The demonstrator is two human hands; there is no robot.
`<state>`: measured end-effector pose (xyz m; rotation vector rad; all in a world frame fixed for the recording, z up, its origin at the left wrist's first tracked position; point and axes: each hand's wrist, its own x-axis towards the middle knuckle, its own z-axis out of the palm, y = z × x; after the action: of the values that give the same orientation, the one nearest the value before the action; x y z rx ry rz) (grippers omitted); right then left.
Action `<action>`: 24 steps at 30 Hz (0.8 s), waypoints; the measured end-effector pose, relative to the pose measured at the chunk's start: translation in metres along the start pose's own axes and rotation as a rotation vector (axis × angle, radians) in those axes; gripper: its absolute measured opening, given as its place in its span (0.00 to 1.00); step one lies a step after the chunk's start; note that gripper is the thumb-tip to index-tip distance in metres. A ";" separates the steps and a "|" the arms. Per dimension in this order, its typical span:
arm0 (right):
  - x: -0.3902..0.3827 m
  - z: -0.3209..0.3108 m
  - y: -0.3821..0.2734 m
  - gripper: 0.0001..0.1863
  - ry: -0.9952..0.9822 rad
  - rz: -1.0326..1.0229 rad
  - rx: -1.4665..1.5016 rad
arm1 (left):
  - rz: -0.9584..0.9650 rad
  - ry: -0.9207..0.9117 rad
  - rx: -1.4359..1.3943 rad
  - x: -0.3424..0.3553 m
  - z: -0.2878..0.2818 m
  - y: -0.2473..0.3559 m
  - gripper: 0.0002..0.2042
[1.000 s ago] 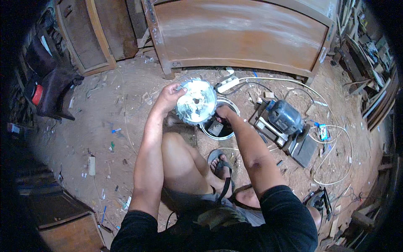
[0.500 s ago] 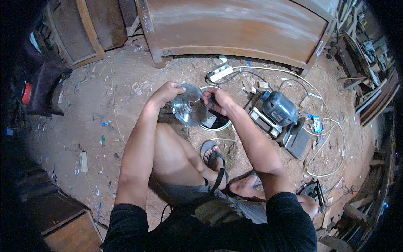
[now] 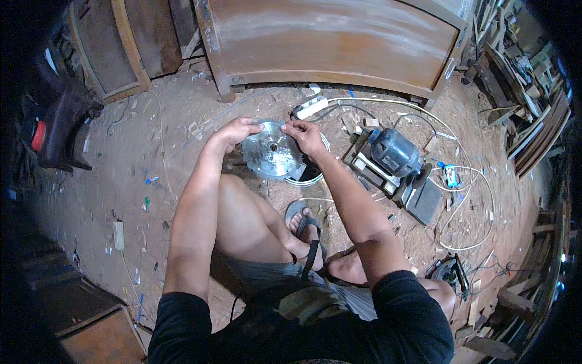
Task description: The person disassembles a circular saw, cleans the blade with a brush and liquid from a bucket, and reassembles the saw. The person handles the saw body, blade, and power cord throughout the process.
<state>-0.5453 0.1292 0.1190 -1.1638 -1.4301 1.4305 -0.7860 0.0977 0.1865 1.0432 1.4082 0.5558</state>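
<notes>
A round, shiny circular saw blade with a hole at its centre is held up in front of me. My left hand grips its upper left edge, thumb on the near face. At the upper right edge my right hand pinches the rim between thumb and fingers. Behind and below the blade stands a white-rimmed bucket, partly hidden by it; its dark inside holds things I cannot make out.
Right of the bucket sits a blue-grey motor with a grinding disc on its shaft. A white power strip and a looping cable lie on the littered dirt floor. A large wooden panel stands at the back. Scrap wood is piled at far right.
My right hand has moved from over the bucket to the blade's upper right edge and now grips it. The blade has turned more toward me and shifted slightly left.
</notes>
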 end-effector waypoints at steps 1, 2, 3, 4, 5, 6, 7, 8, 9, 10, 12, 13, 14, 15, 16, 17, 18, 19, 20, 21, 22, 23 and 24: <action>0.001 0.001 0.001 0.20 0.026 0.020 0.041 | -0.027 0.045 -0.004 0.001 0.001 -0.002 0.13; 0.001 0.003 0.005 0.19 0.050 0.044 0.088 | -0.021 0.040 0.013 0.003 -0.001 -0.005 0.13; -0.001 0.002 0.009 0.18 0.082 0.015 0.034 | -0.016 0.036 0.030 0.004 -0.004 -0.008 0.14; -0.001 -0.001 0.013 0.18 0.068 0.043 -0.031 | -0.010 0.033 0.046 0.005 -0.007 -0.010 0.14; -0.002 -0.006 0.016 0.18 0.056 0.077 -0.102 | 0.004 0.031 0.044 0.002 -0.008 -0.010 0.15; -0.003 -0.012 0.019 0.18 0.043 0.110 -0.173 | 0.018 0.030 0.042 -0.001 -0.011 -0.009 0.15; -0.005 -0.019 0.022 0.18 0.022 0.137 -0.271 | 0.033 0.029 0.040 -0.004 -0.012 -0.008 0.16; -0.007 -0.020 0.019 0.18 0.004 0.134 -0.290 | 0.046 0.055 0.051 -0.004 -0.015 -0.013 0.18; -0.007 -0.021 0.017 0.17 -0.012 0.131 -0.308 | 0.059 0.080 0.062 -0.003 -0.017 -0.017 0.21; -0.007 -0.021 0.014 0.17 -0.028 0.128 -0.326 | 0.072 0.104 0.073 -0.002 -0.021 -0.021 0.23; 0.000 -0.026 0.007 0.12 -0.045 0.016 -0.348 | 0.071 0.158 0.103 -0.001 -0.027 -0.021 0.25; 0.003 -0.026 -0.003 0.11 -0.084 -0.005 -0.283 | 0.067 0.189 0.118 -0.001 -0.032 -0.023 0.25; 0.002 -0.023 -0.019 0.10 -0.130 -0.025 -0.217 | 0.079 0.252 0.152 -0.001 -0.038 -0.029 0.26; 0.000 -0.019 -0.039 0.12 -0.151 0.000 -0.191 | 0.094 0.317 0.186 -0.001 -0.047 -0.034 0.27; 0.000 -0.018 -0.053 0.12 -0.182 -0.010 -0.112 | 0.114 0.376 0.222 0.000 -0.050 -0.036 0.28; 0.001 -0.029 -0.059 0.11 -0.181 -0.009 -0.044 | 0.122 0.490 0.293 -0.023 -0.016 0.003 0.28; 0.000 -0.020 -0.076 0.11 -0.230 -0.029 0.042 | 0.122 0.540 0.281 -0.031 -0.024 -0.001 0.28; -0.004 -0.011 -0.096 0.11 -0.301 -0.037 0.084 | 0.121 0.591 0.266 -0.035 -0.036 -0.009 0.27; -0.006 -0.004 -0.108 0.10 -0.286 -0.005 0.126 | 0.129 0.632 0.252 -0.034 -0.048 -0.016 0.27; -0.007 0.001 -0.116 0.09 -0.262 0.029 0.167 | 0.189 0.732 0.363 -0.032 -0.061 -0.019 0.25; -0.006 0.007 -0.123 0.09 -0.240 0.063 0.208 | 0.204 0.821 0.392 -0.035 -0.074 -0.026 0.25; -0.002 0.007 -0.128 0.09 -0.301 0.027 0.210 | 0.221 0.897 0.424 -0.053 -0.075 -0.015 0.25; 0.001 0.016 -0.134 0.09 -0.314 0.027 0.287 | 0.228 0.983 0.459 -0.077 -0.078 -0.006 0.26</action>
<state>-0.5708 0.1332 0.2519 -0.8066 -1.3580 1.8302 -0.8735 0.0497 0.2337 1.3830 2.3679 1.0240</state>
